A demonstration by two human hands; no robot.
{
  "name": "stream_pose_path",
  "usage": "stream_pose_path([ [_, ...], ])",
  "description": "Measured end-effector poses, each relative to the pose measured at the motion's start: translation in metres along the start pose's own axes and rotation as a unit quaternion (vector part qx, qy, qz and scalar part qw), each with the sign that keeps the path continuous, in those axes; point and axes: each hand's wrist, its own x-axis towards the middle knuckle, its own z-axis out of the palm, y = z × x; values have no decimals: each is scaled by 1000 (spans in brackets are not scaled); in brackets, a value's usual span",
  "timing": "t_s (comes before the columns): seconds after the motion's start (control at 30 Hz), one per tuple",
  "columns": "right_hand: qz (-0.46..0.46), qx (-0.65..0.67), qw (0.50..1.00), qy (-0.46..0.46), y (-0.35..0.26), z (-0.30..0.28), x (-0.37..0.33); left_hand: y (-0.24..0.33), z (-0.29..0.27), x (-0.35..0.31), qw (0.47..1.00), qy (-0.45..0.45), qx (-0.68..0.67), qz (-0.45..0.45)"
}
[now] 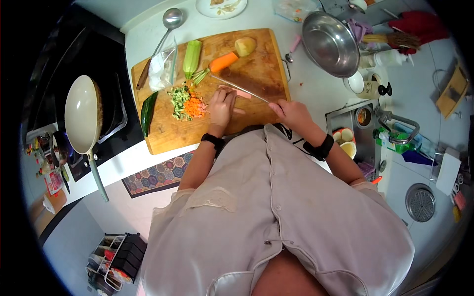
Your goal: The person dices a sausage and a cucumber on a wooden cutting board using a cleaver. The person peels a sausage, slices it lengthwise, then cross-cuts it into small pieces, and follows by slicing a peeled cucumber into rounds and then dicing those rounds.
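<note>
On the wooden cutting board [261, 54], my left hand [221, 109] presses curled fingers on a pink ham sausage [243, 93], which shows partly past the fingertips. My right hand [292, 113] is closed round the handle of a knife [242, 89]; its thin blade slants up-left beside the sausage and the left fingers. Left of my left hand lie a heap of diced carrot [194, 108] and a heap of diced green vegetable [178, 98]. Beyond are a cut carrot [223, 62], a peeled potato [245, 46] and a pale green zucchini [192, 58].
A dark cucumber piece [147, 113] and a plastic bag [162, 69] lie on the board's left side. A ladle [172, 20] reaches over its far-left edge. Left is a pan [83, 113] on the black stove; right, a metal bowl [331, 44] and the sink [340, 116].
</note>
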Motion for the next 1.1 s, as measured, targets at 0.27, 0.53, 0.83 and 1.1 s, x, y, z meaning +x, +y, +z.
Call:
stream_pose_path([
  [0.27,-19,1,1000,-4,-2,-1,7,2,-2,0,1000,11,-7,1],
  [0.53,-36,-43,998,-12,3,1,11,-2,4,-4,1000,14,-9,-15],
  [0.83,-64,-73,995,-7,1,4,10,-9,11,-9,999,15,-34,-27],
  [1.1,-53,-66,996,-19,-4,-1,9,-5,5,-6,998,-8,-56,-37],
])
